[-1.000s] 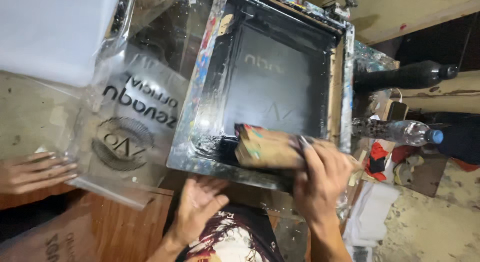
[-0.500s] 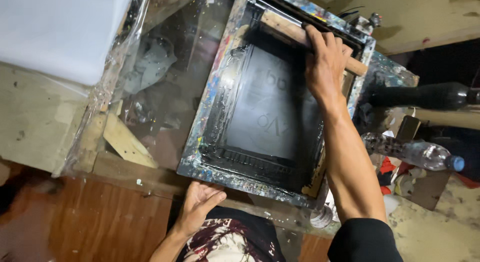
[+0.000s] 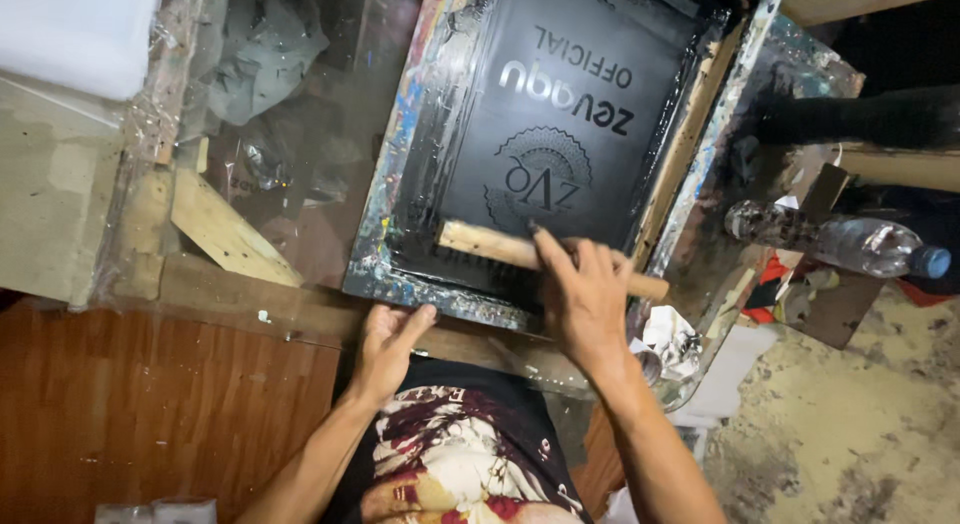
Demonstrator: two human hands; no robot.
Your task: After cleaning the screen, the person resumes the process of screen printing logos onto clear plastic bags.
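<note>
Blk screen (image 3: 560,134), tan wood squeegee (image 3: 500,249).

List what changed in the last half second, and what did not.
The right hand pulled the wooden squeegee from the far end of the printing screen to its near end, gripping it throughout. The left hand stayed flat on the table edge beside the frame. The plastic bottle stayed put.

Screen-printing workshop. Evidence: ink-stained printing frame (image 3: 560,144) at upper centre, wooden squeegee (image 3: 520,252) below it, paint-spattered workbench (image 3: 230,244) at left, rough concrete floor (image 3: 860,404) at lower right.
</note>
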